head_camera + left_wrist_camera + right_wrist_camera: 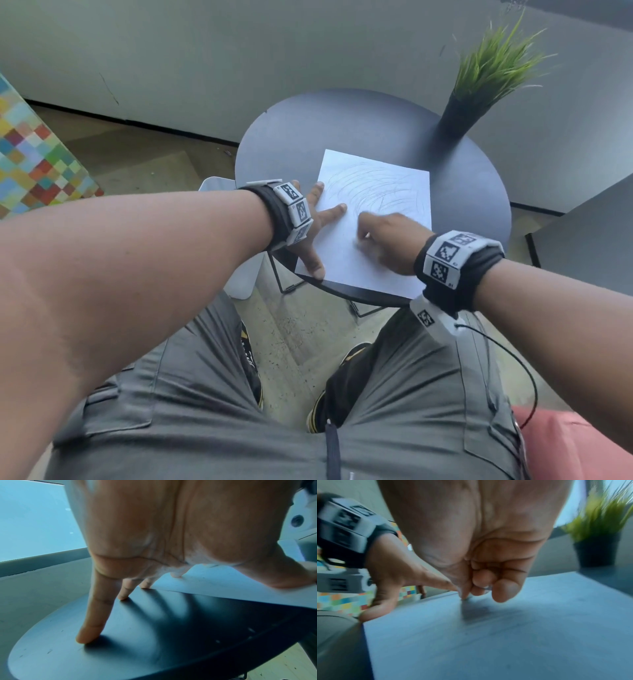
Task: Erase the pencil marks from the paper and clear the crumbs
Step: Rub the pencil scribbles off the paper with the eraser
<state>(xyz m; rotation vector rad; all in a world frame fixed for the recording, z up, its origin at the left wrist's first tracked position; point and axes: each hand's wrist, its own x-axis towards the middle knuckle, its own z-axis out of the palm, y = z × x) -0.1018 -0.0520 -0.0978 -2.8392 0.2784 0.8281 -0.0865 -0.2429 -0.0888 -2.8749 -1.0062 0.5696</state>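
The paper (pixel 373 222) lies flat on the near part of a round dark table (pixel 472 192), its near corner reaching the table's front edge. Faint curved pencil marks (pixel 373 188) cover its far half; the near half looks blank from the head view. Crumbs cannot be made out in any view.

The right hand (pixel 387 240) sits over the middle of the sheet, knuckles up, wrist bent down from the near right. Its fingers (pixel 503 591) are curled in tight and bunched together at the tips, which meet the paper at one small spot. In the right wrist view a pale sliver shows between the thumb and the curled fingers, and in the head view a small light patch shows at the fingertips. It is likely an eraser, but blur hides its shape, so I cannot tell for certain what is pinched there.

The left hand (pixel 317 226) holds the sheet down at its left edge. Its fingers (pixel 92 622) are straight and spread wide. In the left wrist view the thumb (pixel 291 577) presses on the paper near its near corner, one fingertip rests on the sheet further in, another touches its edge, and the outer two stand on the bare table beside it. The palm is arched up, clear of the surface. The left forearm comes in from the near left.

Both wrists carry black bands with white marker blocks (pixel 294 212). At the far right of the table stands a dark pot (pixel 459 116) of green grass-like leaves, well apart from the paper.
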